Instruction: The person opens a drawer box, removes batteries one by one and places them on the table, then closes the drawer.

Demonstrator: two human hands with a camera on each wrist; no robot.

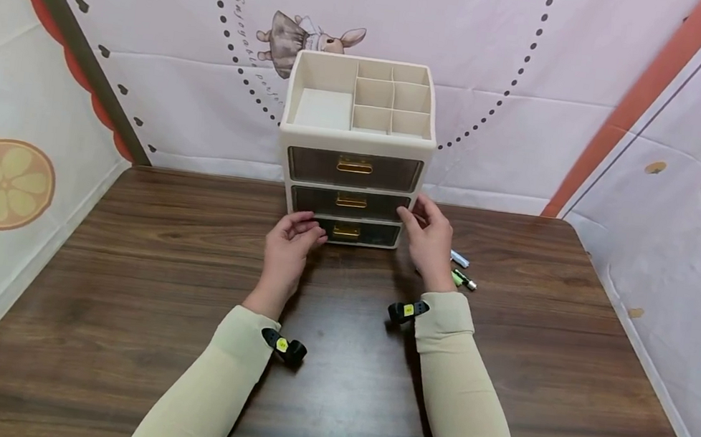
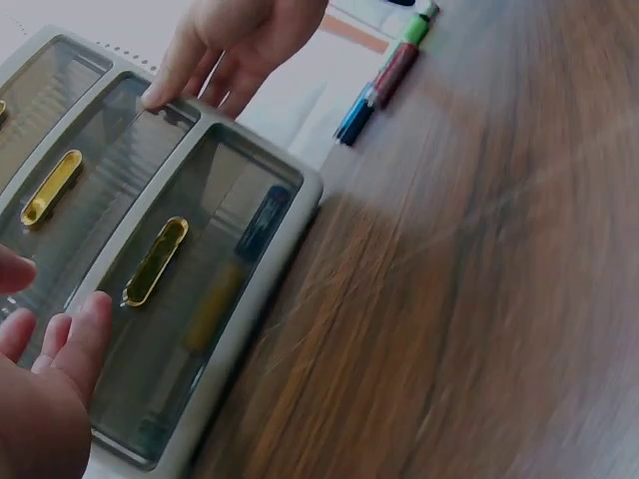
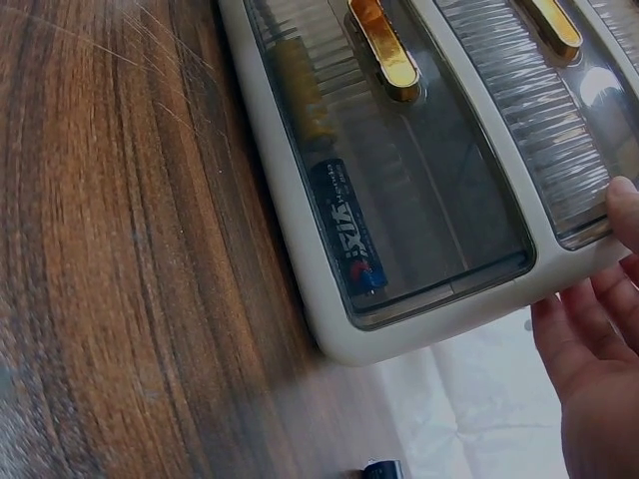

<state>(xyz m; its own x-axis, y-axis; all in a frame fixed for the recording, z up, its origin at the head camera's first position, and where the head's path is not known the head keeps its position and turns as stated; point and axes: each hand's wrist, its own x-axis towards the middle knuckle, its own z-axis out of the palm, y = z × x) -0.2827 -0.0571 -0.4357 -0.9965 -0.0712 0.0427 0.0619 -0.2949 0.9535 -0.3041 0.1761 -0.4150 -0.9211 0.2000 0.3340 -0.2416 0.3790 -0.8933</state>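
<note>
A cream drawer organizer (image 1: 357, 145) stands at the back of the table, its three dark see-through drawers closed. My right hand (image 1: 430, 243) holds its right edge, thumb on the front by the middle drawer and fingers along the side. My left hand (image 1: 289, 247) is at the lower left of the front, fingers loosely bent with nothing in them; whether they touch the organizer I cannot tell. Through the bottom drawer (image 3: 439, 220) shows a dark blue battery (image 3: 345, 225) with white lettering, beside a yellow cylinder (image 3: 302, 90). Each drawer has a gold handle (image 1: 346, 232).
Several small battery-like cylinders (image 1: 464, 280) lie on the wooden table (image 1: 185, 301), right of the organizer and partly behind my right hand. The organizer's open top (image 1: 324, 107) has one large compartment and several small ones. Printed cloth (image 1: 493, 47) hangs behind.
</note>
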